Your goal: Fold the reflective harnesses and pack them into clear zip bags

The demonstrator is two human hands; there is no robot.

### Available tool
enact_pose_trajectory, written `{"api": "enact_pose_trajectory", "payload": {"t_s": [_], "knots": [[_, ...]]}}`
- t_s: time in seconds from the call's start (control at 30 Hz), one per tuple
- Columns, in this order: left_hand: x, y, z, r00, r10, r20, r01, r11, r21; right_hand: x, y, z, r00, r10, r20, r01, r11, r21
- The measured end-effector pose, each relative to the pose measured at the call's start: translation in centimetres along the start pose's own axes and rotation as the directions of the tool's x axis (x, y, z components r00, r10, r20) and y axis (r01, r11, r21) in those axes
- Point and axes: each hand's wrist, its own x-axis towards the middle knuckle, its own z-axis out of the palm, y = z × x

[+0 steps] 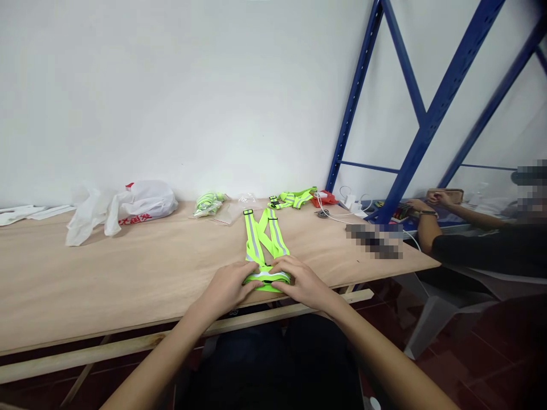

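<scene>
A neon yellow-green reflective strap harness (276,232) with grey stripes and black buckles lies on the wooden table. Two of its straps stretch away toward the wall, while the near end is gathered in a folded bundle at the table's front edge. My left hand (233,286) grips the bundle's left side, thumb in front and fingers on top. On the right side, my right hand (305,283) holds the same bundle in a like way. The two hands are a little apart, with the folded bands between them.
Along the back of the table (171,250) are a white plastic bag (149,200), a bagged green bundle (208,204), another green harness (294,198) and a red packet (325,197). Blue rack posts (410,148) rise at right, beside a seated person's arm (429,230).
</scene>
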Motion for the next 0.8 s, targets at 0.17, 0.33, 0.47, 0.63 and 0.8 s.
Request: {"api": "enact_pose_trajectory", "payload": {"t_s": [0.17,0.33,0.47,0.63,0.8], "knots": [[-1.0,-1.3,-0.2,0.992,0.121,0.021,-0.119,0.99,-0.072,0.7,-0.2,-0.2,0.993,0.076,0.085,-0.069,0.994,-0.088],[-1.6,-1.1,-0.7,0.976,0.211,0.047,-0.205,0.972,-0.113,1.1,-0.4,-0.4,0.99,0.092,0.105,-0.084,0.993,-0.077],[-1.7,-0.8,-0.7,0.978,0.202,0.045,-0.197,0.976,-0.097,1.4,-0.7,-0.3,0.992,0.093,0.091,-0.085,0.993,-0.084],[-1.6,-0.9,-0.5,0.977,0.21,0.037,-0.204,0.972,-0.118,1.6,-0.4,0.2,0.988,0.127,0.09,-0.121,0.99,-0.071],[-1.6,-0.6,-0.5,0.979,0.201,0.021,-0.196,0.972,-0.131,1.3,0.0,0.6,0.986,0.161,0.03,-0.162,0.986,0.035]]}}
